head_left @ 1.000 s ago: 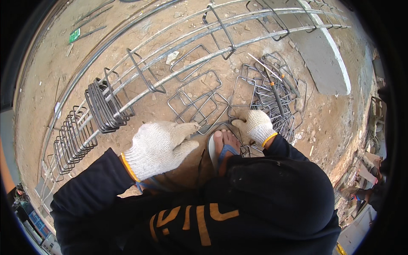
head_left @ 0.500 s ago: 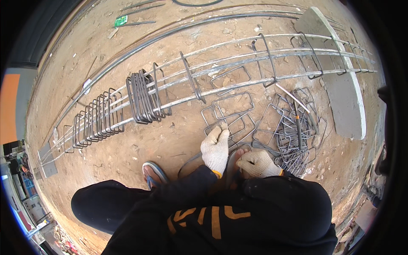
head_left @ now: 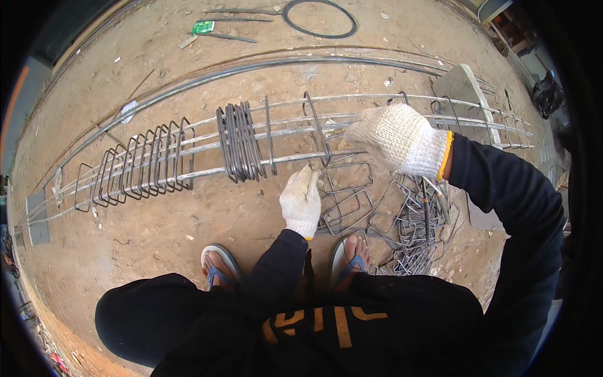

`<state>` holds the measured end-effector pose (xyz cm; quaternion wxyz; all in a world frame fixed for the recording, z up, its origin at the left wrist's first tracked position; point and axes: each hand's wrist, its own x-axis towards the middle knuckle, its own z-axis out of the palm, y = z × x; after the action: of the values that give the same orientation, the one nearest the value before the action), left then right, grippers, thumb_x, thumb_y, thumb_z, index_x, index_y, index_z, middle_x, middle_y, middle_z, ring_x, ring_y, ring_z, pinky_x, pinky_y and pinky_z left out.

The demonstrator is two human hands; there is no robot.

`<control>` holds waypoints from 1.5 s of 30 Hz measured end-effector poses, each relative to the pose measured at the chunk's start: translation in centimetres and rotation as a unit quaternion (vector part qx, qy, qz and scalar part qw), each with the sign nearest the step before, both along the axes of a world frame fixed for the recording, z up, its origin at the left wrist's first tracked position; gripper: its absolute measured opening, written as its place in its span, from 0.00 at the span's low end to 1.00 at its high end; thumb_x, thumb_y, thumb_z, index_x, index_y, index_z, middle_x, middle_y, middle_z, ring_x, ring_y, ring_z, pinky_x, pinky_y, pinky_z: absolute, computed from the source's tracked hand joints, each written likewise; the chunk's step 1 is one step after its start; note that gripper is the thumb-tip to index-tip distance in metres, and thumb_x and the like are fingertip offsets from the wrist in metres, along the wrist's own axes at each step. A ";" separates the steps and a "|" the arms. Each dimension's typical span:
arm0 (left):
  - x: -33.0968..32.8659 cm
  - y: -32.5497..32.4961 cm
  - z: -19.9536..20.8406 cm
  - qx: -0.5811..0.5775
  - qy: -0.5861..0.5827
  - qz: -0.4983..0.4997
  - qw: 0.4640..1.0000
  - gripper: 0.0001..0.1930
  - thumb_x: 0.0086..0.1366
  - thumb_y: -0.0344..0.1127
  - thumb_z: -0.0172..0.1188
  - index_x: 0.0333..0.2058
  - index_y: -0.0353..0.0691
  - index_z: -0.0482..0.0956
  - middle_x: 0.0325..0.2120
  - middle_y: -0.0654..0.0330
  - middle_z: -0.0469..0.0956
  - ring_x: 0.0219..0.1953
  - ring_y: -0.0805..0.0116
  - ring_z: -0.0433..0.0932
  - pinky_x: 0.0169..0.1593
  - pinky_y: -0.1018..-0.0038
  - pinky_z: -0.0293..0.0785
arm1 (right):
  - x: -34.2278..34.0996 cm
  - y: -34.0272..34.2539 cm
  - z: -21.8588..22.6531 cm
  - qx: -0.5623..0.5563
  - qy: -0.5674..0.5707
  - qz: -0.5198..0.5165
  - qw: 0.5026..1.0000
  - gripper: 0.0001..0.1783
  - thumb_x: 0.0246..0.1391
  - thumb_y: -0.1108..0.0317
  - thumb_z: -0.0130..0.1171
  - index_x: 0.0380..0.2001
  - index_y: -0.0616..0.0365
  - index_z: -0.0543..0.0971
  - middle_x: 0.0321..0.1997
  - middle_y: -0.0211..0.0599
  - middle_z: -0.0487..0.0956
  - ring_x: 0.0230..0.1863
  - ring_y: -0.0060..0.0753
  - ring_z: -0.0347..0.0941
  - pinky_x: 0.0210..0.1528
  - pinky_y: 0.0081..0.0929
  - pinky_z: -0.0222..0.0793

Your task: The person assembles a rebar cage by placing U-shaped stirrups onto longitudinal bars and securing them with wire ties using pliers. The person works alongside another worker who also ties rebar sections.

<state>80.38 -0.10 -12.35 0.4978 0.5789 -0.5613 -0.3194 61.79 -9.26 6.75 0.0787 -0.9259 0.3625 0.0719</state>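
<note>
My left hand (head_left: 300, 204), in a white knit glove, is just below the near long steel bar (head_left: 289, 159). Its thumb and fingers are pinched together, pointing up toward the lower corner of a rectangular wire stirrup (head_left: 326, 154) around the bars. What sits in the pinch, if anything, is too small to make out. Raised over the bars to the right is my right hand (head_left: 399, 138), also gloved, with its fingers curled in. Anything inside it is hidden. A tight bundle of stirrups (head_left: 239, 144) hangs on the bars to the left.
More spaced stirrups (head_left: 160, 157) ring the bars farther left. A grey slab (head_left: 461, 81) is under the right end, a block (head_left: 38, 220) at the left end. Loose stirrups (head_left: 414, 232) lie heaped at the right. Beyond are long rods (head_left: 251, 65) and a black coil (head_left: 320, 37).
My right hand has risen from near my right foot to above the bars. My left hand has shifted slightly left, nearer the stirrup on the bars. The view has turned and shifted.
</note>
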 end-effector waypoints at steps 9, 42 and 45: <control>1.7 -1.8 0.3 -0.097 -0.115 -0.008 0.989 0.09 0.61 0.30 0.60 0.38 0.34 0.83 0.30 0.49 0.81 0.32 0.52 0.80 0.37 0.69 0.77 | 7.8 -5.9 -4.1 0.014 -0.030 0.164 0.986 0.16 0.44 0.68 0.62 0.40 0.47 0.84 0.45 0.47 0.81 0.45 0.50 0.79 0.47 0.42 0.74; 0.5 -2.0 2.3 0.190 0.408 -0.031 0.893 0.07 0.64 0.30 0.60 0.36 0.32 0.78 0.27 0.60 0.77 0.26 0.76 0.74 0.28 0.79 0.71 | 6.9 -5.8 -1.3 -0.042 0.071 0.143 0.986 0.13 0.34 0.63 0.64 0.27 0.56 0.85 0.26 0.49 0.81 0.31 0.54 0.80 0.34 0.43 0.76; -0.1 -2.0 2.4 0.061 0.239 -0.014 0.969 0.12 0.59 0.34 0.68 0.36 0.32 0.78 0.29 0.58 0.78 0.29 0.70 0.75 0.32 0.72 0.72 | 7.1 -5.6 -1.0 -0.042 0.068 0.132 0.988 0.13 0.34 0.62 0.65 0.26 0.56 0.84 0.26 0.49 0.81 0.31 0.54 0.80 0.33 0.42 0.76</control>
<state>80.29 -2.07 -9.92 0.5771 0.5066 -0.4136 -0.4891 68.85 -14.84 5.76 0.0051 -0.9610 0.2445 0.1290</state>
